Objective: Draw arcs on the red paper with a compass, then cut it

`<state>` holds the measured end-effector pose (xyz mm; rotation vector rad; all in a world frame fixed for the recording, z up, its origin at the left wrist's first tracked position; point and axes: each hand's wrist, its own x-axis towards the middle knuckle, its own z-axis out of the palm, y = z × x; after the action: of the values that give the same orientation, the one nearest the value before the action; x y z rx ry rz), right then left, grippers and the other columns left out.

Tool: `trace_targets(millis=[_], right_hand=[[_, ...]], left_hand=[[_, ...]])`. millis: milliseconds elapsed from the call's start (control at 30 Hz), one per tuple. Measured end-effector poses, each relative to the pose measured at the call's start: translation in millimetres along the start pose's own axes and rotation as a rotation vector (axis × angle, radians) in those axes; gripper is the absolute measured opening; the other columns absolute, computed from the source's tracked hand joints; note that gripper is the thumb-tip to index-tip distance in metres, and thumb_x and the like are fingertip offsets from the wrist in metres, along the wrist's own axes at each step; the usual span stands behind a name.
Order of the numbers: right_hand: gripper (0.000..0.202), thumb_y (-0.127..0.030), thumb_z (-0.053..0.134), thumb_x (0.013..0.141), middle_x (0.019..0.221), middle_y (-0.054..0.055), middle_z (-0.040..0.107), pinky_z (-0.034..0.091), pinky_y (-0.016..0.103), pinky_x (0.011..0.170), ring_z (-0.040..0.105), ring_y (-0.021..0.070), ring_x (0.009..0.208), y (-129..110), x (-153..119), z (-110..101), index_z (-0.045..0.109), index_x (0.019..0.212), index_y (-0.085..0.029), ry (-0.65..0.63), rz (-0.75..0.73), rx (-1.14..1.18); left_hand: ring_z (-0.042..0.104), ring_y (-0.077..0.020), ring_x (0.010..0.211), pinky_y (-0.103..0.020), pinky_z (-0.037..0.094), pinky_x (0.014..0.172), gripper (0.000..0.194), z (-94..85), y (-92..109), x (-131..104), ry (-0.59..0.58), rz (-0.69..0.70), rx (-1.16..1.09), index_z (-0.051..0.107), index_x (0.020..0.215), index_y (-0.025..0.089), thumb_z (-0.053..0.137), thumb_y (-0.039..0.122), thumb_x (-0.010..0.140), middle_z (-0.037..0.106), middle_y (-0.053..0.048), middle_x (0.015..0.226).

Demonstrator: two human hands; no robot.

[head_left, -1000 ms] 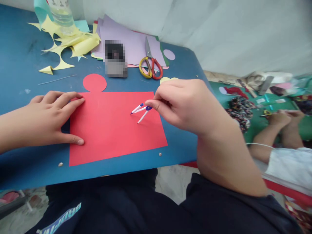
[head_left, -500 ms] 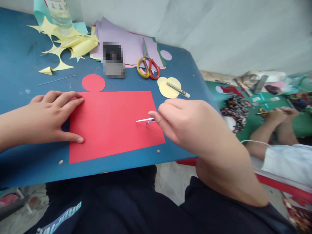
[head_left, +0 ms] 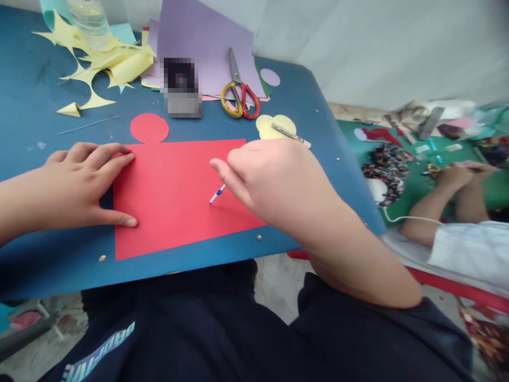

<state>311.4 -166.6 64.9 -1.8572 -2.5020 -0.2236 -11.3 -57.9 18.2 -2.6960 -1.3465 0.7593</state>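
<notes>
A red sheet of paper (head_left: 170, 185) lies near the front edge of the blue table. My left hand (head_left: 91, 183) is spread, with fingertips and thumb resting on the sheet's left edge. Over the right part of the sheet, my right hand (head_left: 266, 180) pinches a white and blue drawing compass (head_left: 217, 194). Its pointed lower end meets the paper, while its upper part is hidden in my fingers. A red paper circle (head_left: 149, 128) touches the sheet's back edge.
Behind the sheet are scissors (head_left: 237, 90), purple paper (head_left: 214, 37), a blurred-out object (head_left: 183, 103), yellow circles (head_left: 278, 125) under a slim tube (head_left: 290, 135), yellow scraps (head_left: 89, 69) and a bottle (head_left: 90, 24). At right, another person's hands (head_left: 457, 175) rest at a green table (head_left: 421, 185).
My right hand has moved left over the red sheet and turned, so the compass now slants differently. My left hand stays on the edge. The view has shifted slightly.
</notes>
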Motion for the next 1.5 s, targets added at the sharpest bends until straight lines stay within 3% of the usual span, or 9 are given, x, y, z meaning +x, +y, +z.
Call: trace_targets(millis=[133,367,667,800,1000,1200,1367,1500], right_hand=[[0.051,-0.033,0.053,0.125,0.066,0.004,0.055,0.028,0.041,0.069,0.046,0.0212,0.065,11,-12,0,0.056,0.075,-0.026,-0.028,-0.034,0.031],[0.049,-0.031,0.052,0.124,0.064,0.000,0.044,0.028,0.039,0.069,0.039,0.0189,0.062,27,-41,1,0.046,0.075,-0.026,-0.030,-0.055,0.093],[0.052,-0.026,0.052,0.119,0.065,-0.002,0.028,0.035,0.039,0.072,0.029,0.0168,0.064,38,-21,5,0.022,0.076,-0.026,0.001,-0.050,0.170],[0.054,-0.022,0.054,0.116,0.065,-0.001,0.027,0.040,0.039,0.074,0.034,0.0170,0.065,44,-9,6,0.021,0.074,-0.026,0.014,-0.013,0.161],[0.057,-0.024,0.060,0.117,0.064,0.000,0.037,0.041,0.040,0.077,0.044,0.0182,0.068,44,-3,6,0.023,0.073,-0.027,0.025,0.014,0.099],[0.056,-0.027,0.057,0.120,0.065,-0.001,0.032,0.042,0.040,0.076,0.036,0.0188,0.065,32,-12,2,0.021,0.077,-0.028,0.009,-0.044,0.108],[0.055,-0.029,0.055,0.123,0.066,-0.001,0.036,0.043,0.040,0.075,0.042,0.0191,0.066,33,-22,2,0.022,0.079,-0.027,-0.028,-0.065,0.144],[0.054,-0.028,0.058,0.121,0.067,0.000,0.040,0.042,0.040,0.074,0.043,0.0177,0.067,42,-26,1,0.024,0.079,-0.027,0.025,-0.120,0.153]], left_hand=[[0.037,-0.0582,0.189,-0.079,0.048,0.152,0.128,9.1,-6,3,0.033,0.030,-0.045,0.030,0.203,0.013,0.074,0.080,0.104,0.029,-0.017,0.214],[0.034,-0.0642,0.188,-0.087,0.045,0.146,0.126,25.2,-17,3,0.114,0.086,-0.141,0.030,0.200,0.012,0.035,0.096,0.107,0.030,-0.023,0.210],[0.034,-0.0665,0.188,-0.091,0.042,0.145,0.132,27.9,-22,2,0.143,0.094,-0.177,0.028,0.199,0.017,0.013,0.107,0.103,0.034,-0.023,0.206],[0.034,-0.0673,0.187,-0.093,0.041,0.146,0.129,36.3,-26,2,0.190,0.122,-0.180,0.027,0.200,0.019,0.018,0.108,0.106,0.033,-0.023,0.206],[0.035,-0.0685,0.186,-0.093,0.040,0.146,0.141,49.0,-36,6,0.246,0.156,-0.182,0.026,0.201,0.022,0.028,0.118,0.097,0.035,-0.021,0.207],[0.034,-0.0683,0.187,-0.092,0.042,0.146,0.124,45.1,-35,2,0.219,0.157,-0.165,0.022,0.201,0.021,0.041,0.101,0.109,0.032,-0.022,0.209],[0.026,-0.0678,0.191,-0.088,0.030,0.152,0.126,50.9,-35,2,0.232,0.143,-0.215,0.018,0.202,0.026,0.029,0.108,0.106,0.026,-0.017,0.210],[0.026,-0.0680,0.191,-0.087,0.028,0.154,0.132,54.9,-36,3,0.260,0.163,-0.218,0.018,0.202,0.025,0.023,0.113,0.103,0.025,-0.017,0.209]])
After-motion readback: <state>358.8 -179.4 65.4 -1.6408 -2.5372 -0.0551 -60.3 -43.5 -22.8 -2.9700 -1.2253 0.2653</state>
